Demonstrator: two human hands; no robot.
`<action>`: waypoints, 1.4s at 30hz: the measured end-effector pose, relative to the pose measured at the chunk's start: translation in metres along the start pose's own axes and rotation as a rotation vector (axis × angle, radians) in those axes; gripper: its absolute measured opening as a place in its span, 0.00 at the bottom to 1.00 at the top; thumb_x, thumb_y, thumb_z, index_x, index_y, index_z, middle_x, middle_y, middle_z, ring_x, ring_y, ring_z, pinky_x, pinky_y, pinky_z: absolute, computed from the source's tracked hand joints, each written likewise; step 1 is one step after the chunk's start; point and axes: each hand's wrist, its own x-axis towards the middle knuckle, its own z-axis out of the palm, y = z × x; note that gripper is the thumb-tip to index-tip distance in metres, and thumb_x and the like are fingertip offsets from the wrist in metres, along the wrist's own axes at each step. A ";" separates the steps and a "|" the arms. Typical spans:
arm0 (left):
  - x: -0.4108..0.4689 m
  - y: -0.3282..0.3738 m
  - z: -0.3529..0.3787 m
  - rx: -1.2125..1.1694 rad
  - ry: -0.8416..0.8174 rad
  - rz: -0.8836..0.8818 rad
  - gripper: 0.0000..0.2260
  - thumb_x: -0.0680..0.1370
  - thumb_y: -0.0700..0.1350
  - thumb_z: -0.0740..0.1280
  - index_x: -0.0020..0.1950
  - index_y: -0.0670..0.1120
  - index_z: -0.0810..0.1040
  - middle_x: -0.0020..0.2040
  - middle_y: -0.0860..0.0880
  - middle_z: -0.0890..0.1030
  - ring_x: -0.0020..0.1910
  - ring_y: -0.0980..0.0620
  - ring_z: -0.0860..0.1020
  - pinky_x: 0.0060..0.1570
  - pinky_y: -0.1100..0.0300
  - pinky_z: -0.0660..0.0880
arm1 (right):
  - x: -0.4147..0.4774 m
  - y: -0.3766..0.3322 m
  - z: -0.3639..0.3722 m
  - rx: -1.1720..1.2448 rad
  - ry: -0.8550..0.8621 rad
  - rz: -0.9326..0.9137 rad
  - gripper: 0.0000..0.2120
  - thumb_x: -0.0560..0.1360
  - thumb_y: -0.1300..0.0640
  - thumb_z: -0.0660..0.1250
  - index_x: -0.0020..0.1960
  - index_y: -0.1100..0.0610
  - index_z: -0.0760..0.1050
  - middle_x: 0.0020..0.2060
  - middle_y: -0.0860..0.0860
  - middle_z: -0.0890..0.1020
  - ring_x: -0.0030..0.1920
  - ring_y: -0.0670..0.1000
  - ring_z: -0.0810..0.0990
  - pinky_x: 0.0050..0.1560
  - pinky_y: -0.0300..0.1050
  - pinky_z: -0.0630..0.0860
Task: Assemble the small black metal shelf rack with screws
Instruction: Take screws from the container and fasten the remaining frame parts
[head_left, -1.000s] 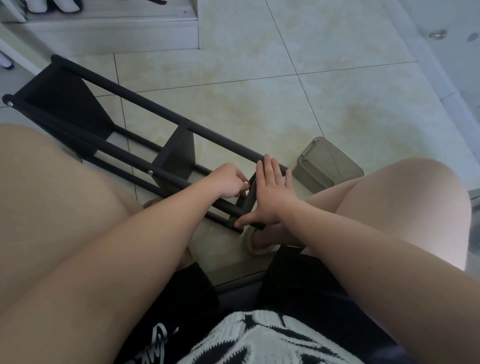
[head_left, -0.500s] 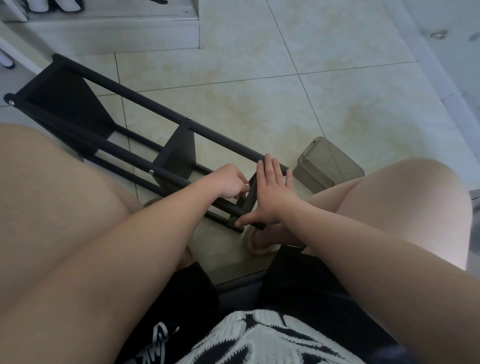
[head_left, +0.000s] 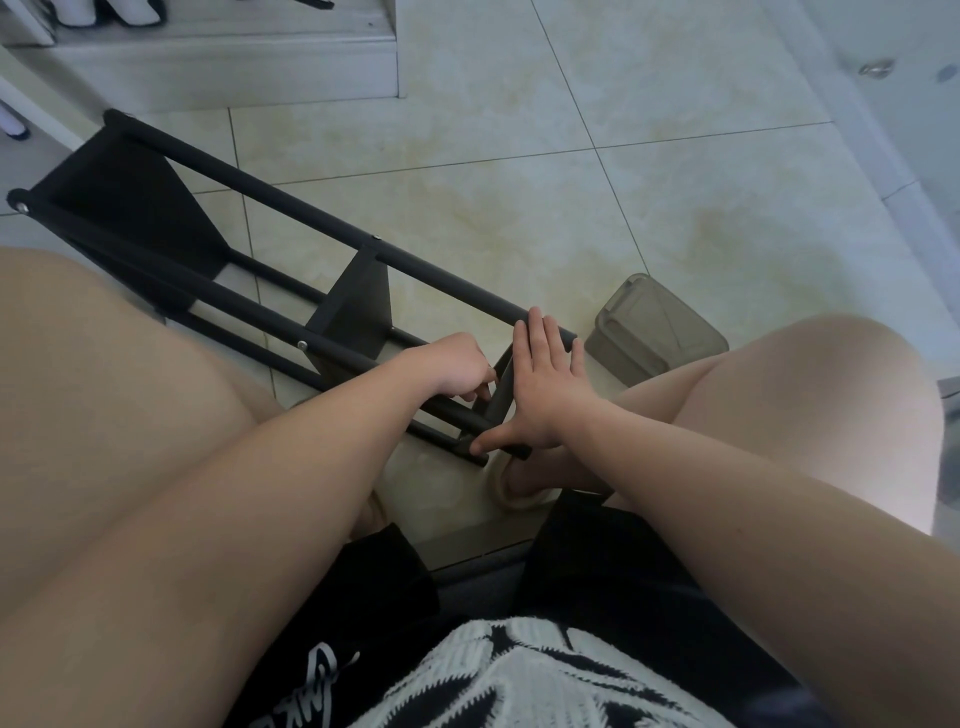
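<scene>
Right hand (head_left: 540, 395), fingers straight, presses end panel (head_left: 500, 395) of shelf rack (head_left: 291, 208), likely bracing it; left hand (head_left: 457, 366) curled at joint, grip hidden, cannot tell.

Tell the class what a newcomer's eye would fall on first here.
The black rack lies on its side across the floor. At its near end the right hand presses flat against it, the left hand curled beside. A plastic box sits just right of them.
</scene>
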 end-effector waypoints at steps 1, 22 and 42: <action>0.000 0.000 0.000 0.010 -0.004 0.000 0.12 0.81 0.43 0.61 0.44 0.45 0.83 0.50 0.46 0.86 0.54 0.43 0.82 0.61 0.44 0.76 | 0.000 0.000 0.000 0.001 -0.001 0.000 0.78 0.55 0.17 0.66 0.78 0.61 0.26 0.77 0.57 0.26 0.77 0.58 0.25 0.78 0.66 0.36; -0.013 -0.001 -0.009 0.186 -0.053 0.056 0.11 0.83 0.43 0.60 0.47 0.46 0.82 0.51 0.47 0.85 0.53 0.44 0.80 0.58 0.50 0.75 | 0.000 -0.002 0.001 -0.001 -0.007 0.009 0.78 0.54 0.16 0.66 0.78 0.61 0.25 0.77 0.57 0.26 0.77 0.58 0.25 0.78 0.65 0.35; -0.024 -0.001 -0.014 0.343 -0.085 0.080 0.10 0.81 0.41 0.63 0.55 0.41 0.83 0.54 0.44 0.84 0.55 0.44 0.81 0.61 0.48 0.76 | -0.001 -0.002 0.000 0.008 -0.011 0.005 0.78 0.54 0.16 0.66 0.78 0.61 0.25 0.77 0.57 0.25 0.77 0.58 0.24 0.77 0.66 0.34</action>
